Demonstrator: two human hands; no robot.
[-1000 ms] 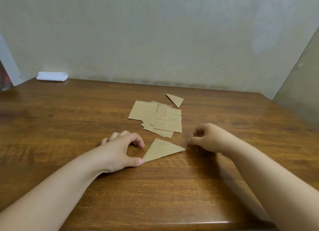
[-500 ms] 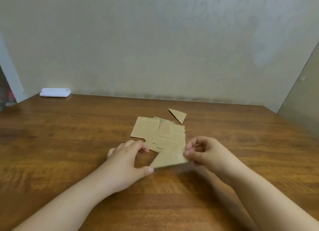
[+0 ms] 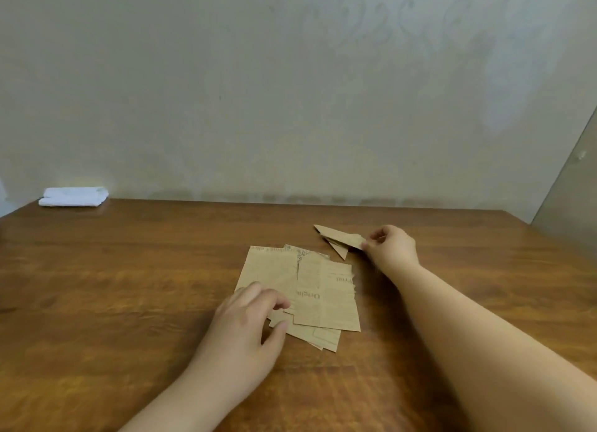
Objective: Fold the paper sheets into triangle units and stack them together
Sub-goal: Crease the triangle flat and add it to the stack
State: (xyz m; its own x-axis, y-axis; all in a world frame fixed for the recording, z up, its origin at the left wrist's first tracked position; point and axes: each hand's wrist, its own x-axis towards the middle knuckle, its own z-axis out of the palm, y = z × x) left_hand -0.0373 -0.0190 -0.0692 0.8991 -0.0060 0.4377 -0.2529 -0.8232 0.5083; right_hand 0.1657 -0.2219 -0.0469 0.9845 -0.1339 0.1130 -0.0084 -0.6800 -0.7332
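Observation:
A pile of brown printed paper sheets lies flat in the middle of the wooden table. My left hand rests at the pile's near-left edge, thumb and fingers curled onto the sheets there. Beyond the pile, my right hand pinches the right end of a folded brown triangle. That triangle lies over a second folded triangle, whose point sticks out below it.
A folded white cloth lies at the table's far-left corner against the pale wall. A wall panel rises at the right edge. Bare wood surrounds the pile on the left and near sides.
My right hand carried the folded triangle from in front of me away to the earlier triangle behind the pile. My left hand let go of it and moved onto the pile of sheets.

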